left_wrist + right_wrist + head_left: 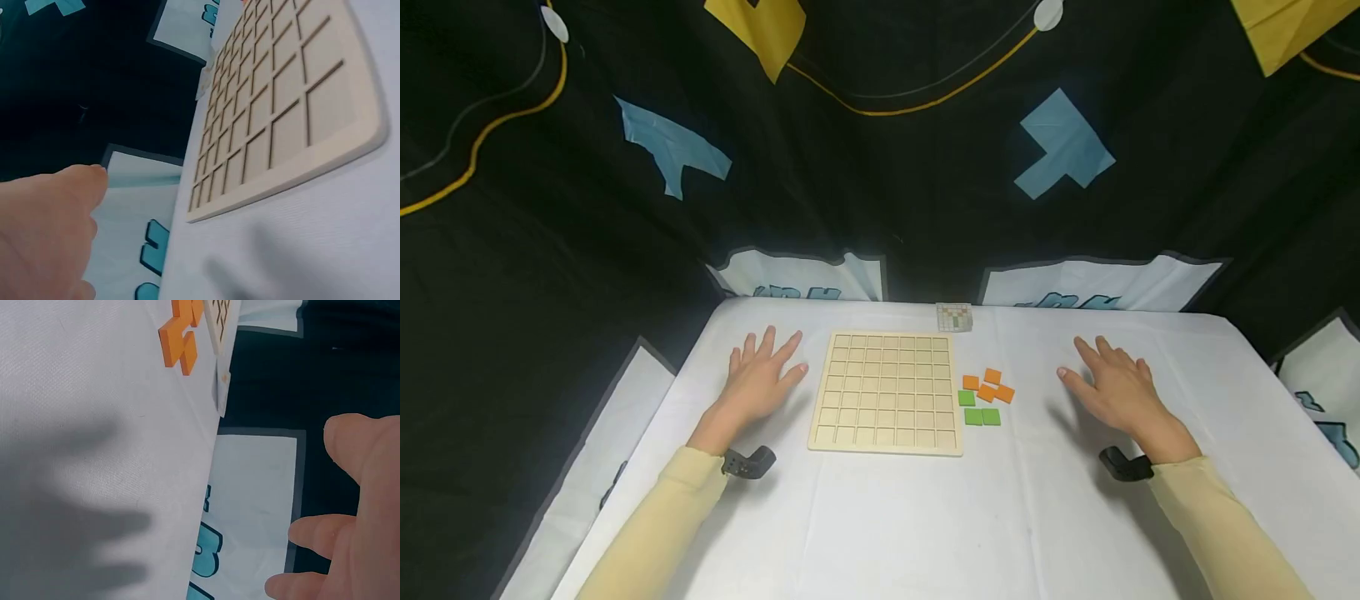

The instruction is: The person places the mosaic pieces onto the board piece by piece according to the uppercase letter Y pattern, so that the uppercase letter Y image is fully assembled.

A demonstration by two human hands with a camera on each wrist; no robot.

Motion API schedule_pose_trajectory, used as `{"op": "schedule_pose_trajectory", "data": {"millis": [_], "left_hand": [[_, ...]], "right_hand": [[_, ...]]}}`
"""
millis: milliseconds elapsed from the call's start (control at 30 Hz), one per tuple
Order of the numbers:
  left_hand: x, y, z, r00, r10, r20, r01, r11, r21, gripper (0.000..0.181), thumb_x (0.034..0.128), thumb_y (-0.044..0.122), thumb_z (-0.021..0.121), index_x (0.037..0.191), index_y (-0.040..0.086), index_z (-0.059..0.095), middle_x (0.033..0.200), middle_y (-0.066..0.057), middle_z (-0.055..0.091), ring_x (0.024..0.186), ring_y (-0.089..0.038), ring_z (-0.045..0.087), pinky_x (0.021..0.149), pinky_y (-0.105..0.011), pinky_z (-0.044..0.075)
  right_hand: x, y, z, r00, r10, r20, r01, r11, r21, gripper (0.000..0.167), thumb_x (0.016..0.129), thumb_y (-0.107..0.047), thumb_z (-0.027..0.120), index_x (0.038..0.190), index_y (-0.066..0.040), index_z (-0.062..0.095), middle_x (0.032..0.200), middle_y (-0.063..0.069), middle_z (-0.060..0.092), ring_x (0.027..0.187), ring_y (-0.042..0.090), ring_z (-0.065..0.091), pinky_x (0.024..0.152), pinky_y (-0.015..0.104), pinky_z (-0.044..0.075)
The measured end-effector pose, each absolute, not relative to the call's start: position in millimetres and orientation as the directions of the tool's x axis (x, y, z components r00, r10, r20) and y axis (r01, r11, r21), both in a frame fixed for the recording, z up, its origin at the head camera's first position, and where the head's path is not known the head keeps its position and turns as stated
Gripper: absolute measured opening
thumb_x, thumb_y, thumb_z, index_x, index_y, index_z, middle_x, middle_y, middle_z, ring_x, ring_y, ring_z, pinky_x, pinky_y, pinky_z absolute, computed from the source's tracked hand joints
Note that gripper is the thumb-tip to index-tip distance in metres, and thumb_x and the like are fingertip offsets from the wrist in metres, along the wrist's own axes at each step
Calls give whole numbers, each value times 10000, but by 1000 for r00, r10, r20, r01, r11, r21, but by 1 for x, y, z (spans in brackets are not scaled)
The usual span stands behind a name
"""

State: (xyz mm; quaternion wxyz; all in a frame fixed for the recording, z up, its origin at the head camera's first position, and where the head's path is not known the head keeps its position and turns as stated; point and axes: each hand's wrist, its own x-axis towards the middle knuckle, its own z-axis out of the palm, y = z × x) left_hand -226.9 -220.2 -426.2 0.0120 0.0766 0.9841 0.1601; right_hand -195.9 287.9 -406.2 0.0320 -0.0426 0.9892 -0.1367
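Observation:
A pale wooden grid board [884,393] lies flat on the white-covered table, its square cells holding no tiles. To its left my left hand [756,385] hovers with fingers spread, holding nothing. Several orange square tiles [1004,393] and three green square tiles [973,417] lie loose beside the board's right edge. Farther right, my right hand [1116,387] is held above the cloth, fingers extended and nothing in it. The right wrist view shows some orange tiles [172,341] beyond that hand; the left wrist view shows the board's near corner [350,137].
A small printed card with a grid pattern [954,317] lies behind the board, near the table's [910,525] back edge. A black curtain [880,200] with blue and yellow patches hangs behind. Each wrist wears a black camera mount [749,463].

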Motion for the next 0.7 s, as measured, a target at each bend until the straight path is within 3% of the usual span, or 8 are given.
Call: {"op": "schedule_pose_trajectory", "data": {"millis": [267, 700], "left_hand": [[-221, -218, -452, -983, 180, -46, 153, 926, 344, 595, 1055, 424, 474, 1584, 165, 386, 1670, -320, 142, 1524, -604, 79, 1200, -765, 61], [-215, -215, -485, -970, 221, -104, 158, 893, 421, 610, 1036, 430, 491, 1588, 193, 381, 1681, -300, 116, 1533, -594, -17, 1199, -765, 0]], "right_hand": [[-199, 288, -411, -993, -104, -54, -85, 957, -276, 812, 1057, -586, 365, 1559, 51, 312, 1572, 446, 216, 1409, 673, 245, 1091, 827, 169], [-200, 284, -415, -994, -102, -49, -85, 958, -274, 805, 1056, -582, 368, 1555, 48, 324, 1570, 441, 235, 1413, 656, 271, 1090, 829, 183]]}}
